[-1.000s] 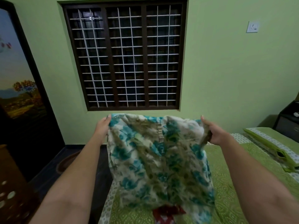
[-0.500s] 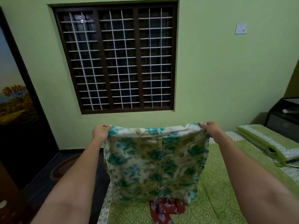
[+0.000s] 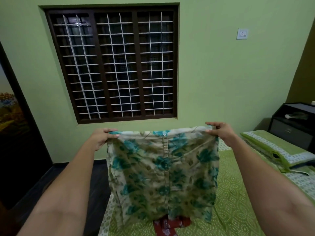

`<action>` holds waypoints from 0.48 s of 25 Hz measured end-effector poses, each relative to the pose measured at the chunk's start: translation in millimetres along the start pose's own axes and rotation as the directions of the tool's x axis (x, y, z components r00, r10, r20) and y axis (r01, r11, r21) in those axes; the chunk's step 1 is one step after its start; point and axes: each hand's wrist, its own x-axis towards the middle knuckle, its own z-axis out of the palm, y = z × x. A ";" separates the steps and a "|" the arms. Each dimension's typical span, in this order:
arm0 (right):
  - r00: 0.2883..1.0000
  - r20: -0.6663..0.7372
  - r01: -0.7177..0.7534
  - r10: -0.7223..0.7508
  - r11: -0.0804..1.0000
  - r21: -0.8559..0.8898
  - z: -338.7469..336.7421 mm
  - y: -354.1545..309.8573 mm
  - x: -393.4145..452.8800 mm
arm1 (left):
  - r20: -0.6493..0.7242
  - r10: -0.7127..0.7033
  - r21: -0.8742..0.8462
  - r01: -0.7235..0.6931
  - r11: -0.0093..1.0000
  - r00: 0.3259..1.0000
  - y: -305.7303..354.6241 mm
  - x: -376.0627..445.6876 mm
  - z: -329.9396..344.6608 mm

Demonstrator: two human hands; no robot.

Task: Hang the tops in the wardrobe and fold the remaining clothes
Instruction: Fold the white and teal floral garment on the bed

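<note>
Floral top [image 3: 162, 174] up in the air, spread flat between the hands and hanging above the bed [image 3: 238, 201]. Thin, soft cloth, cream ground with teal and olive leaf print, a stitched placket with a small pale button running down its middle; the top edge is pulled nearly straight and the body drops in a loose rectangle with gentle creases. Left hand [image 3: 102, 137] pinches the left upper corner, thumb under and fingers over the hem. Right hand [image 3: 220, 132] pinches the right upper corner the same way, fingers curled over the edge. Both forearms reach forward, level, well apart. Below the hanging hem, a red patterned garment [image 3: 167, 226] lies crumpled on the bedcover, which is green with a pale printed geometric pattern. Past the right hand, a green pillow [image 3: 276, 150] with a white patterned border, and a dark cabinet [image 3: 293, 126] beyond it. Ahead of the hands, a dark wooden window [image 3: 112, 63] with a white metal grille, and a white wall socket [image 3: 242, 34]. No legible writing anywhere.
</note>
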 end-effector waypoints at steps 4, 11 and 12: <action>0.994 -0.105 -0.014 -0.041 0.880 -0.474 1.7 -4.9 1.2 | -0.076 0.216 0.718 -0.097 0.690 0.973 3.7 1.4 13.7; 0.918 -0.397 -0.052 0.000 0.991 -0.122 -5.9 -12.3 1.4 | -0.320 0.226 0.225 -0.158 0.961 0.920 12.8 -1.2 16.0; 0.916 -0.397 -0.026 0.051 0.997 0.069 -5.7 -16.2 -0.6 | -0.299 0.204 0.043 -0.201 0.979 0.932 17.5 -7.3 18.8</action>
